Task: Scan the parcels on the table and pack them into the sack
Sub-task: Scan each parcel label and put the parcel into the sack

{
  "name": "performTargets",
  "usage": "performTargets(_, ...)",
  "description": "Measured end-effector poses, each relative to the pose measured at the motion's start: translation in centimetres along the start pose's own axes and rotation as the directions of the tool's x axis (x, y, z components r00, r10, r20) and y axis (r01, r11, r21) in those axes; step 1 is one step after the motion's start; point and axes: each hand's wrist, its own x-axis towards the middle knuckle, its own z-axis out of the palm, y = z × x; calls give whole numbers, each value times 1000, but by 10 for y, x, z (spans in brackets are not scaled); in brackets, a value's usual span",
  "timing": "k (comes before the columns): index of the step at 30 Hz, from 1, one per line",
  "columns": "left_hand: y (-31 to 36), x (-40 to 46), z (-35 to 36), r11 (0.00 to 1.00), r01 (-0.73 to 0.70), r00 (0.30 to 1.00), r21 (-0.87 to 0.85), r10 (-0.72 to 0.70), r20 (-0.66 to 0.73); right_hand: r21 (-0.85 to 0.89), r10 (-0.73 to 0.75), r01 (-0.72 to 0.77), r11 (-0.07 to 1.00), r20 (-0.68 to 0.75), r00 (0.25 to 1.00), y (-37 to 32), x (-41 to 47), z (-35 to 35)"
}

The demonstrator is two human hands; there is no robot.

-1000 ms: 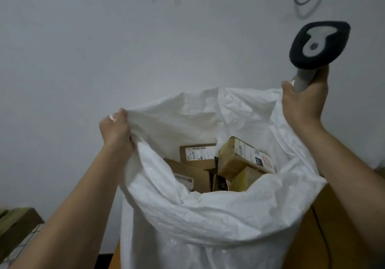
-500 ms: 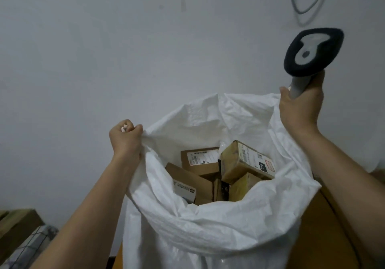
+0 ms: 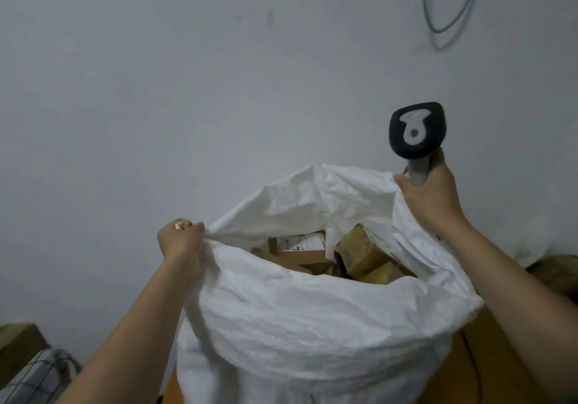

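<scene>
Two hands hold a white sack (image 3: pixel 312 325) open by its rim against a bare grey wall (image 3: pixel 187 91), the mouth stretched wide between them so that the load inside can be seen and, it appears, settled. The left hand (image 3: pixel 181 241) is clenched on a bunched fold of the rim at the left. The right hand (image 3: pixel 428 194) grips the rim at the far right corner while also grasping the pale handle of a scanner (image 3: pixel 416 131), its dark head pointing up and clear of the cloth, kept there probably so it stays ready without being set down. Several brown cardboard parcels (image 3: pixel 300 247) lie tumbled together inside, near the top, one showing a white label; a yellowish box (image 3: pixel 362 253) leans beside them. An orange-brown desk (image 3: pixel 488 366) shows behind the sack at lower right. Whether any parcels remain on it cannot be told from here. With the sack this full, packing looks nearly done.
</scene>
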Motion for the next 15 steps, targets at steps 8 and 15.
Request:
performTargets(8,34,-33,20,919,-70,992,388,106,-72,-55,2,-4,998,-23,1000,-6,-13,-56)
performTargets(15,54,-111,57,702,-547,829,455,527,184,-103,76,-86,991,-100,992,9,-49,-104)
